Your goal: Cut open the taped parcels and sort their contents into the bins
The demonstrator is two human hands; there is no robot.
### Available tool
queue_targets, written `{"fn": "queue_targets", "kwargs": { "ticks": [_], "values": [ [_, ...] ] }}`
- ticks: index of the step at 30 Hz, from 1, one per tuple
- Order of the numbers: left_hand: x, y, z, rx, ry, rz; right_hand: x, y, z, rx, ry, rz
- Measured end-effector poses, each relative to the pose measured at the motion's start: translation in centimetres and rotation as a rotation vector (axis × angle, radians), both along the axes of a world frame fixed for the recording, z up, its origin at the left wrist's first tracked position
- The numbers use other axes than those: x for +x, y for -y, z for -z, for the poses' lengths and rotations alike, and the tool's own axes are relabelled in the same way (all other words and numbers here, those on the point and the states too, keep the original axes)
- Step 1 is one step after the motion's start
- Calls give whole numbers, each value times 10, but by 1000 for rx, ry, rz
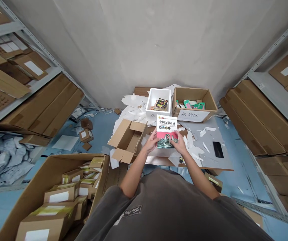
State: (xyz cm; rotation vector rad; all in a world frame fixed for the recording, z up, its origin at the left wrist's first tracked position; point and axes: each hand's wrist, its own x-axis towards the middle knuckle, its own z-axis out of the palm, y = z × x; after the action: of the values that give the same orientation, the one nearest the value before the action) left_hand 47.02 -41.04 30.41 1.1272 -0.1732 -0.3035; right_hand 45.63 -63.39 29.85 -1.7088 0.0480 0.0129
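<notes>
Between my two hands is a book (pixel 167 129) with a white and red cover and Chinese lettering, held upright above the table's near side. My left hand (pixel 152 141) grips its left edge, and my right hand (pixel 179 143) grips the lower right, thumb across the cover. Left of the book stands an open cardboard box (pixel 124 140) with its flaps spread; its visible inside shows bare cardboard. Behind the book are a white foam box (pixel 158 113) holding a dark book and other small items, and a labelled carton (pixel 196 116) with green and pink packs inside.
A black phone (pixel 218 149) lies at the table's right. Torn white paper (pixel 133 108) is strewn over the tabletop. At lower left, a big carton (pixel 106 172) holds several taped parcels. Shelves with boxes flank both sides, including long cartons (pixel 262 120) on the right.
</notes>
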Motion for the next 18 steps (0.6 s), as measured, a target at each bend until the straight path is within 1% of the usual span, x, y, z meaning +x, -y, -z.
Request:
{"fn": "queue_targets", "kwargs": {
  "ticks": [1,2,4,5,7,9,13,18],
  "values": [
    [1,-4,-1,-23,-20,20,6,11,1,42,-69,50],
    [2,-6,-1,-38,-36,29,11,22,1,108,-145,68],
    [5,-4,-2,-52,-59,21,20,40,0,275,-269,32],
    [7,-2,-2,-48,-67,14,23,48,-1,347,-298,7],
    [12,3,-2,-14,-78,6,29,60,-3,431,-295,-18],
    [19,5,-1,46,-95,21,34,68,-5,451,-260,-11],
    [36,-3,0,120,-107,28,53,73,-7,486,-230,36],
    [71,-16,-5,162,-98,-10,94,58,-4,549,-244,26]
  ]
}}
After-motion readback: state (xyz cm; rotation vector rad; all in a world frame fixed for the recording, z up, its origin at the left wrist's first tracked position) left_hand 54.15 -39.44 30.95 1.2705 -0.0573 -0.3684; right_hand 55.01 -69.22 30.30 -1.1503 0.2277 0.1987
